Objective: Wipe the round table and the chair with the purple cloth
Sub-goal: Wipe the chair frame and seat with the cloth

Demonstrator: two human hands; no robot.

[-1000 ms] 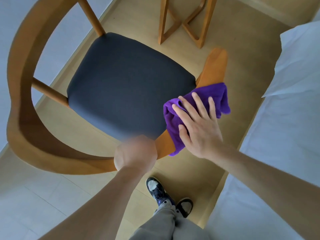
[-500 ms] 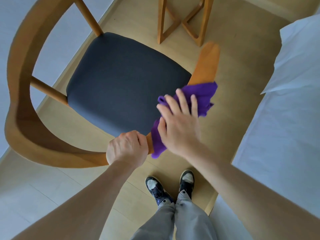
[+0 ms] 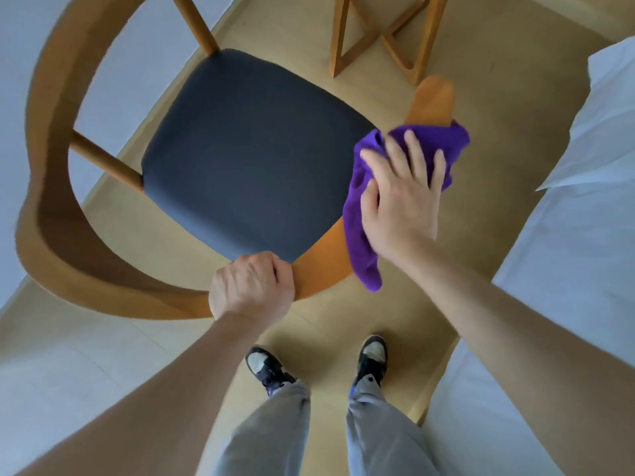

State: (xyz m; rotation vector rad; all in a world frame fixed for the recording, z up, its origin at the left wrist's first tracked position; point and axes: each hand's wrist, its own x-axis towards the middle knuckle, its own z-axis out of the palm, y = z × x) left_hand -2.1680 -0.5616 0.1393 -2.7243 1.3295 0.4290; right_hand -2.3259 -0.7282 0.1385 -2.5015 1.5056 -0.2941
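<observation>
A wooden chair (image 3: 51, 214) with a dark grey seat cushion (image 3: 247, 156) fills the middle of the head view, its curved backrest rail running from the left round to the near side. My left hand (image 3: 252, 290) grips that rail at its nearest point, fingers curled over the top. My right hand (image 3: 403, 197) lies flat, fingers spread, pressing the purple cloth (image 3: 364, 249) onto the rail's right arm. Cloth hangs down below my palm and bunches past my fingertips. The round table's top is out of view.
Wooden table legs (image 3: 378, 32) stand on the floor beyond the chair. A bed with white sheets (image 3: 567, 269) lines the right side. My two feet in dark shoes (image 3: 268, 369) stand on the light wooden floor just behind the chair.
My right hand slid the cloth back along the rail toward me, then forward again toward the arm's tip. My left hand settled from a blur into a firm grip on the rail.
</observation>
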